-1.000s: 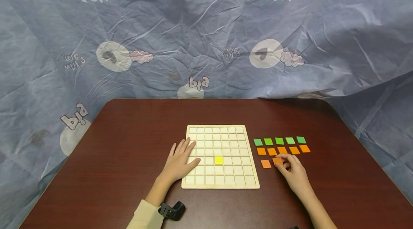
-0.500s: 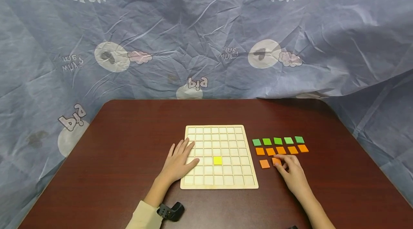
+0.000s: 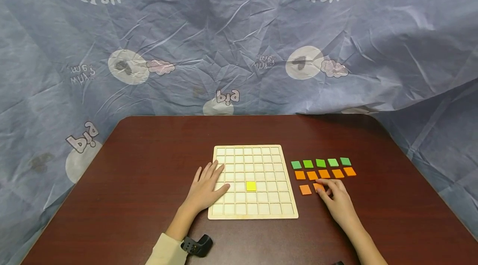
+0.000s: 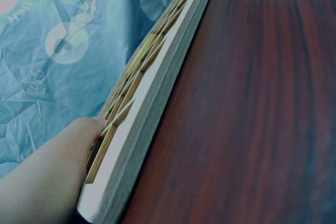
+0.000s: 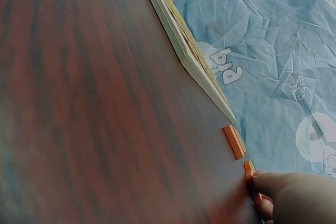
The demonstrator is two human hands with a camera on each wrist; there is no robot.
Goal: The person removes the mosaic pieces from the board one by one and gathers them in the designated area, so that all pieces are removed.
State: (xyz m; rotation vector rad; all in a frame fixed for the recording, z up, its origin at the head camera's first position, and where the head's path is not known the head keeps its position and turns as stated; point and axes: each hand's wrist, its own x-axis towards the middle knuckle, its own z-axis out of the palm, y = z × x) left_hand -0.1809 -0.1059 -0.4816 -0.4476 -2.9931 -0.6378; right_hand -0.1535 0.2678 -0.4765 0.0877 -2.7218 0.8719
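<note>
A pale wooden grid board [image 3: 253, 217] lies on the table with one yellow square tile [image 3: 251, 186] in a cell below its middle. My left hand [image 3: 203, 188] rests open across the board's left edge, fingers spread over the outer cells. To the right of the board, my right hand [image 3: 337, 198] pinches a small orange square tile [image 3: 317, 187] between thumb and index finger, and the fingers cover its right part. That tile [image 5: 249, 165] shows low at the table in the right wrist view. Just left of it lies another orange tile [image 3: 305, 190].
Behind the right hand are a row of orange tiles [image 3: 324, 173] and, farther back, a row of green tiles [image 3: 320, 163]. The dark red-brown table [image 3: 157, 144] ends at a grey-blue printed cloth [image 3: 224, 28]. A black wrist device [image 3: 197, 246] sits on the left wrist.
My right thumb and index finger have closed in a little over the orange tile, covering more of it. My left hand stays on the board. The head view has shifted slightly.
</note>
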